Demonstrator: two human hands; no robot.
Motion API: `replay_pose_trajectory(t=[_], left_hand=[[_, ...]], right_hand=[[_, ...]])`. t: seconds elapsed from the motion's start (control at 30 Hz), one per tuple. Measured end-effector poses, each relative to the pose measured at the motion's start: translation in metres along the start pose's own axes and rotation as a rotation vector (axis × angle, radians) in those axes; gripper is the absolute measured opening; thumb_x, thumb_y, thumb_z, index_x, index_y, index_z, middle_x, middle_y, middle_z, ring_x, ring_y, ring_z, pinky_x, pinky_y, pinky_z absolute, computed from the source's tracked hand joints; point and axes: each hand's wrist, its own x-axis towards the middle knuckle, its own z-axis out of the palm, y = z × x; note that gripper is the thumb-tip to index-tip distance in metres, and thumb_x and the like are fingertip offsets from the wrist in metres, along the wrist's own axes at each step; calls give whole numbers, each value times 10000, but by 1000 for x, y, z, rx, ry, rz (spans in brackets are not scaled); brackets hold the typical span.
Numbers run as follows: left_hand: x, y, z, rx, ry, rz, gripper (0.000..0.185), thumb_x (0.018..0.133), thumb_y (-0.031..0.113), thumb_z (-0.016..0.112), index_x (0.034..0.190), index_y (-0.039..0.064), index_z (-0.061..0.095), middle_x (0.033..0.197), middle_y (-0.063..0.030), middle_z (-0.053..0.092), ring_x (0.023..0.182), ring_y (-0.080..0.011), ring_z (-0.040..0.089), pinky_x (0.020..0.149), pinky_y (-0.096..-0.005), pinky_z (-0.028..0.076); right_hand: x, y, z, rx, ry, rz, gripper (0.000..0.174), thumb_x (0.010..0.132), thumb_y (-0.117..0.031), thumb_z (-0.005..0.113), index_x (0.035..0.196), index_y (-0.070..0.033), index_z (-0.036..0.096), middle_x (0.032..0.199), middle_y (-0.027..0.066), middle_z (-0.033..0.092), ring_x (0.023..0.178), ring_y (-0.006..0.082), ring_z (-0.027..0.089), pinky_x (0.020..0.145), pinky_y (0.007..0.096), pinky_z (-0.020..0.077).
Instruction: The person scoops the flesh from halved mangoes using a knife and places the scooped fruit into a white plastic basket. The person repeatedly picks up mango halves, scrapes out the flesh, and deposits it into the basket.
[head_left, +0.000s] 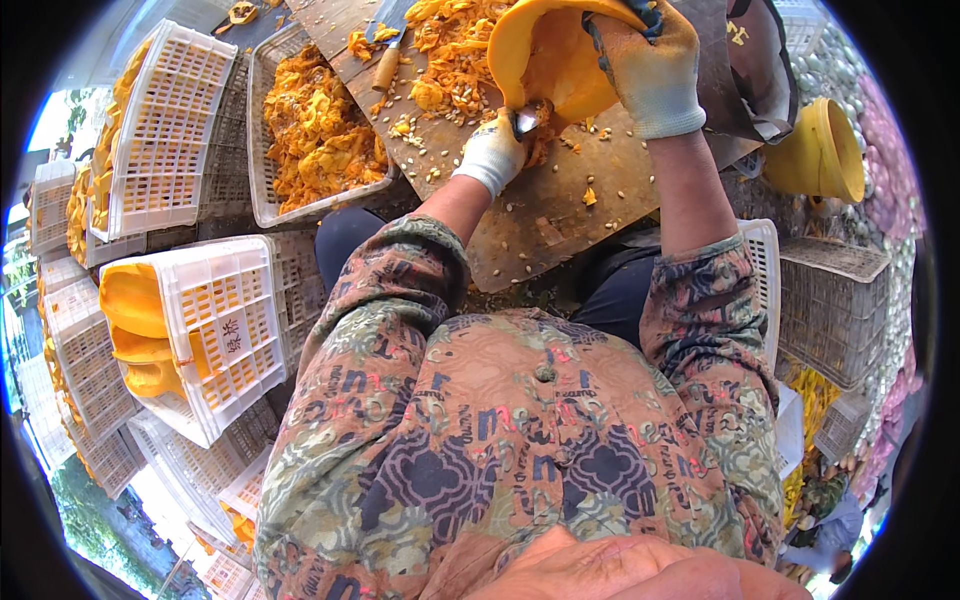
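My left hand (493, 150), in a white knit glove, is closed around a metal scraping tool (527, 120) at the lower rim of a hollow orange pumpkin piece (517, 52). With my right hand (651, 71), in an orange-stained glove with dark coated fingers, I grip that piece from the right side. Stringy pulp hangs by the tool; its working end is partly hidden. Beneath both hands lies a wooden board (495, 232) strewn with pale seeds. A heap of pumpkin pulp (450, 45) and a wooden-handled scraper (386, 67) rest on it.
Left of the board stands a white crate (259, 172) full of pulp. Further left are stacked crates (172, 127), one holding pumpkin pieces (135, 322). On the right are a yellow bucket (814, 150), a dark-rimmed container (757, 67) and a grey crate (832, 315).
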Motion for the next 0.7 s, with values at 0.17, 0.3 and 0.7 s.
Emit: replay_pose_trajectory(t=[0.17,0.3,0.7], left_hand=[[5,3,-7,-86,-82,29,544,840,439,621,1188,26,551,1035,-232,655,979,-382,627,841,-439,492],[19,2,-7,4,-158,45,534,841,459,621,1180,49,574,1051,-228,654,998,-374,623,851,-430,495],[26,1,3,331,-217,26,487,871,435,570,1178,58,544,1116,-204,647,1022,-346,634,869,-419,497]], right_hand=[[5,6,-6,173,38,100,279,812,128,504,1017,33,666,989,82,692,927,153,642,834,257,518],[5,11,-7,185,25,94,255,822,112,515,1006,30,672,987,75,691,925,151,640,831,254,519],[14,21,-12,223,11,157,227,842,53,571,1033,8,683,1005,66,699,903,130,648,808,250,533]])
